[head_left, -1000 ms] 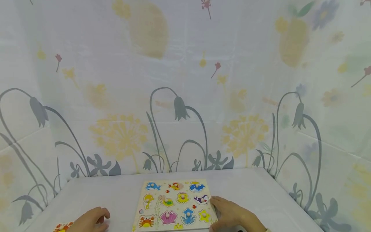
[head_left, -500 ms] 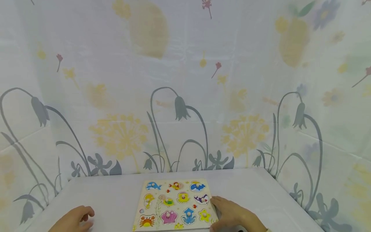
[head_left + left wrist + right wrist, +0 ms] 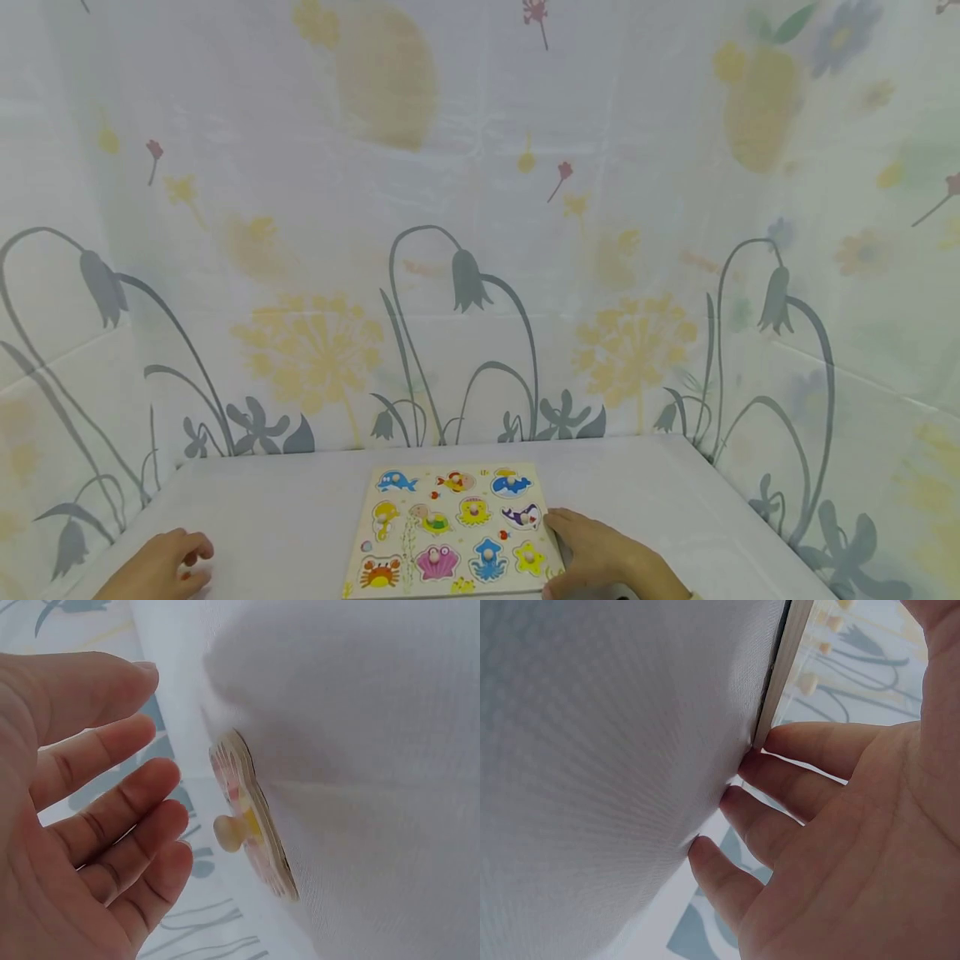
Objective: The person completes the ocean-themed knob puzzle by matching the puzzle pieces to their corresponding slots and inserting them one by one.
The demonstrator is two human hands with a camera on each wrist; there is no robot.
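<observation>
A pale wooden peg puzzle board (image 3: 405, 493) lies on the white table, with sea-animal pictures and round knobs. My right hand (image 3: 606, 554) is at its right edge. In the right wrist view, the extended fingers (image 3: 810, 748) rest at the board's edge and on the tablecloth. My left hand (image 3: 161, 568) is to the left of the board, fingers loosely bent around nothing. The left wrist view shows a knobbed wooden puzzle piece (image 3: 259, 814) on the cloth, a small gap away from the left fingertips. Its face is mostly turned away, with red and yellow showing.
A white table (image 3: 300, 500) carries the board near its front. Behind and at both sides hangs a pale curtain (image 3: 480, 358) printed with grey bellflowers and yellow blooms. On the board, a crab picture (image 3: 380, 572) sits at the lower left corner.
My left hand has moved left, away from the board. The red-orange piece beside it at the bottom left no longer shows in the head view. The right hand and board have stayed put.
</observation>
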